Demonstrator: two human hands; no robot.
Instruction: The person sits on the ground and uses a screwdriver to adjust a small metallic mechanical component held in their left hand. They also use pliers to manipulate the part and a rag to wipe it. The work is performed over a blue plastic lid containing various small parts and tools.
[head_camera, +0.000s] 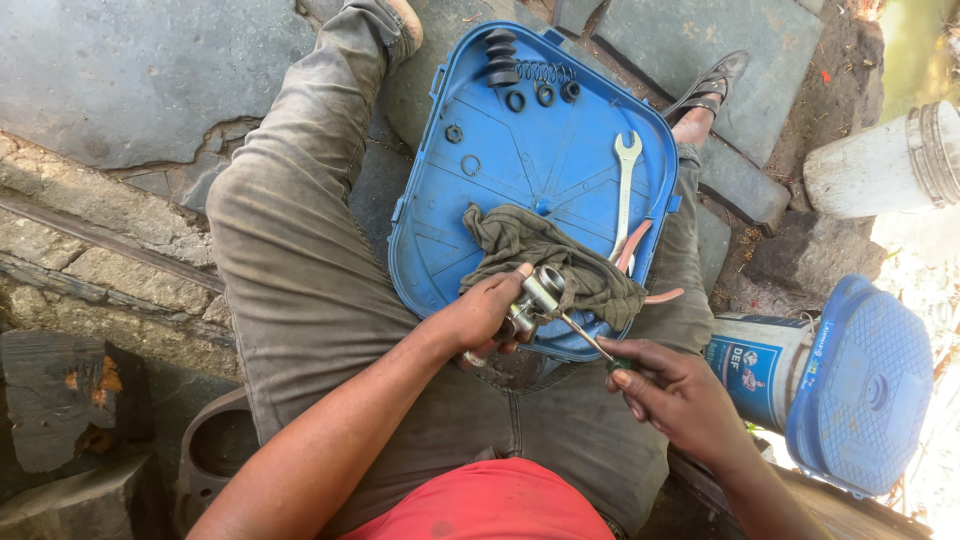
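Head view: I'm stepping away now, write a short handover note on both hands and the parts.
Left hand grips a small metal cylinder part over the lap.
Right hand holds a thin screwdriver, tip at the cylinder's open end.
Blue plastic lid on the lap serves as tray: spanner, rag, pliers with orange handles, spring, rubber boot, rings and nut.
Done: small parts already laid out on the tray.
Left: probably the work inside the cylinder bore; its state cannot be seen.
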